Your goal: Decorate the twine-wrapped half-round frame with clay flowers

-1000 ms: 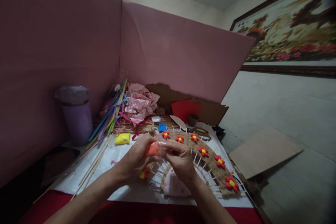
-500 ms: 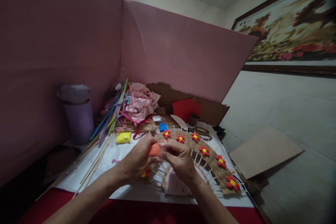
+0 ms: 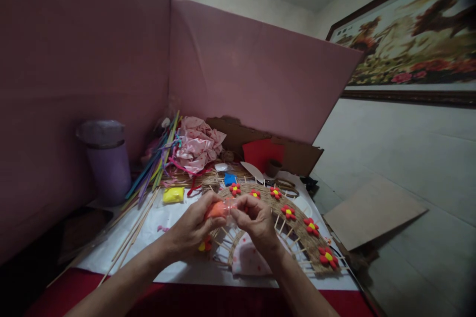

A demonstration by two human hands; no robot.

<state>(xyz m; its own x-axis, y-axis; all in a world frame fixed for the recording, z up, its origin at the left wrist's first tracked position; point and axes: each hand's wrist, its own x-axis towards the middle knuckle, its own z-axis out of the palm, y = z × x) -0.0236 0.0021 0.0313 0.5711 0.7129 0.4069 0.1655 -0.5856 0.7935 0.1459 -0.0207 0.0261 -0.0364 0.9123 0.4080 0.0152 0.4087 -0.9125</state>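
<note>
Orange packet (image 3: 215, 210) held over the twine arch (image 3: 299, 229)

Your left hand (image 3: 195, 220) is closed around it, and your right hand (image 3: 256, 220) pinches its clear wrapper (image 3: 229, 205). A yellow packet (image 3: 173, 195) lies on the white sheet (image 3: 152, 218), left of the arch.

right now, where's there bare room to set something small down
A patch of white sheet lies bare between the thin sticks, the yellow packet and the left arm, except for pink scraps. It's crowded along the back, with crumpled cloth, blue packet and scissors. Below the orange packet, the flowered arch fills the middle and right.
</note>
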